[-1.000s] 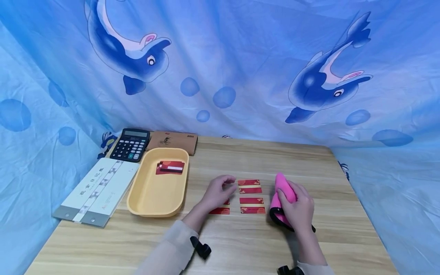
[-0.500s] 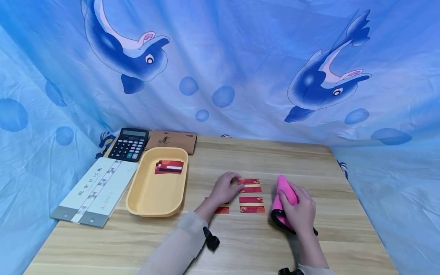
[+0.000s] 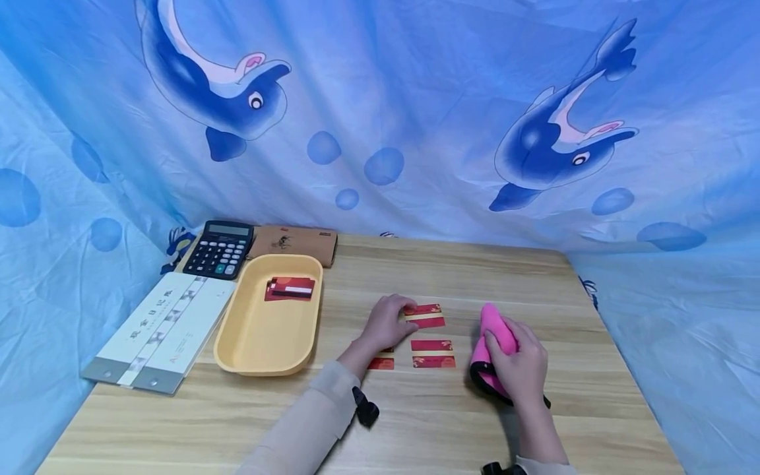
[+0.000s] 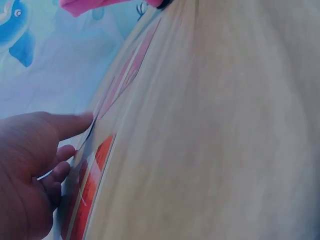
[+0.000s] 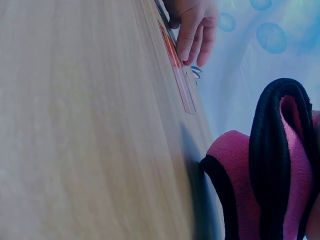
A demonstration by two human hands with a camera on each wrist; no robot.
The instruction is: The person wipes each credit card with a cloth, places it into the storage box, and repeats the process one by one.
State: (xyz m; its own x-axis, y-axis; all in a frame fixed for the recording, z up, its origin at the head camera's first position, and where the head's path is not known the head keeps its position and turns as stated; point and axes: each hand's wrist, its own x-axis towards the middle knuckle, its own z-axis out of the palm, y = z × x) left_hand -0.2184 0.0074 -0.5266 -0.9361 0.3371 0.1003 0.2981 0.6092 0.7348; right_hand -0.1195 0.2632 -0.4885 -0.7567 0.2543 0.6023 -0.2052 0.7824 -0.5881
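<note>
The left hand (image 3: 384, 323) touches the left edge of the upper red card with a pale stripe (image 3: 426, 316), which lies slightly tilted on the table. Nearer the body is a second striped card (image 3: 433, 354); a third (image 3: 382, 363) is partly covered by the left wrist. In the left wrist view the hand (image 4: 30, 170) has its fingers bent beside the cards. The right hand (image 3: 521, 359) grips a folded pink cloth with black edging (image 3: 495, 330), also seen in the right wrist view as a cloth (image 5: 240, 185) above the table.
A yellow tray (image 3: 267, 343) at the left holds several red cards (image 3: 289, 289). Left of it lies a white booklet (image 3: 160, 330), with a black calculator (image 3: 220, 251) and a brown wallet (image 3: 297, 244) behind. A blue dolphin-print curtain (image 3: 380, 119) surrounds the table.
The left hand has moved right and reached the upper card, which has shifted slightly left and tilted. The right hand keeps hold of the pink cloth, almost in place.
</note>
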